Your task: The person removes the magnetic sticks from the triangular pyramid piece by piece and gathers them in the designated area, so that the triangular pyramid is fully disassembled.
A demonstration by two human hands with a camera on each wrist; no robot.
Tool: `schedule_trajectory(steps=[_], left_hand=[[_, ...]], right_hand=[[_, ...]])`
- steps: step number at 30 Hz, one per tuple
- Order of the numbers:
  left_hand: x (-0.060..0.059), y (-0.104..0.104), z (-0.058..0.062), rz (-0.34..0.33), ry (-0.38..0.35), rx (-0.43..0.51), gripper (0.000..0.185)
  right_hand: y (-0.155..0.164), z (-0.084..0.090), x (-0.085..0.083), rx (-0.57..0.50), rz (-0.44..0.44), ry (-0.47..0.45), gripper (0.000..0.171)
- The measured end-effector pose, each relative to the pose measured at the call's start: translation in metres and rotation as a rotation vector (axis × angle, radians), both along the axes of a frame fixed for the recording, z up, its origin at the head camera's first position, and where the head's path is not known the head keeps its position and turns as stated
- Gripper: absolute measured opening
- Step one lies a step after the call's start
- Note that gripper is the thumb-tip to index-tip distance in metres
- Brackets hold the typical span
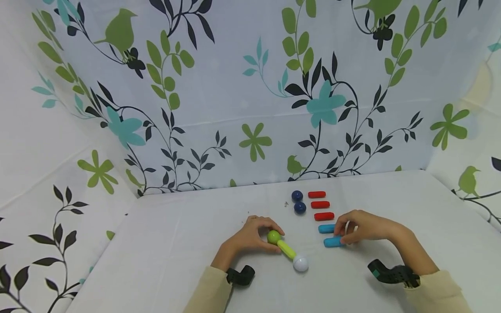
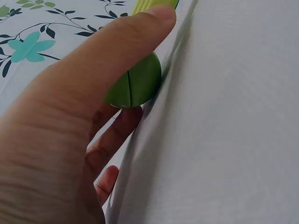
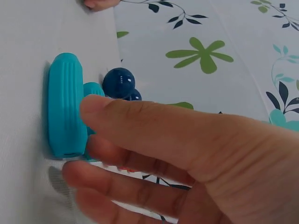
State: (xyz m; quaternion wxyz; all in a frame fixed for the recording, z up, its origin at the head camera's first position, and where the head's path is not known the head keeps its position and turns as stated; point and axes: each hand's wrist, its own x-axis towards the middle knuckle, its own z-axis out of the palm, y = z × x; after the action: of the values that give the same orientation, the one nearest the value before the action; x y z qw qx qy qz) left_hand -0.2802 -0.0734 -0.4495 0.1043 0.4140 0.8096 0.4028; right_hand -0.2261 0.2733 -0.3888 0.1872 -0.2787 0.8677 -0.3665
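Observation:
My left hand grips a green ball between thumb and fingers. The ball is joined to a yellow-green rod that ends in a white ball, all lying on the table. In the left wrist view my thumb lies over the green ball. My right hand pinches the right end of the nearer blue rod; a second blue rod lies just behind it. In the right wrist view the thumb touches the nearer blue rod.
Three red rods lie in a column behind the blue ones, with two dark blue balls to their left. The white table is walled by floral cloth at the back and on both sides.

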Motion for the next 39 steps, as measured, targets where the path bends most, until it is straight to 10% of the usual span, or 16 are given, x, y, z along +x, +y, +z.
schedule_trajectory(steps=[19,39], left_hand=[[0.002,0.001,-0.004,0.010,0.028,-0.013,0.026],[0.002,0.002,-0.001,0.013,0.022,-0.053,0.022]], right_hand=[[-0.025,-0.008,0.001,-0.164,0.064,0.192,0.011],[-0.079,-0.023,0.014,-0.148,0.106,0.087,0.037]])
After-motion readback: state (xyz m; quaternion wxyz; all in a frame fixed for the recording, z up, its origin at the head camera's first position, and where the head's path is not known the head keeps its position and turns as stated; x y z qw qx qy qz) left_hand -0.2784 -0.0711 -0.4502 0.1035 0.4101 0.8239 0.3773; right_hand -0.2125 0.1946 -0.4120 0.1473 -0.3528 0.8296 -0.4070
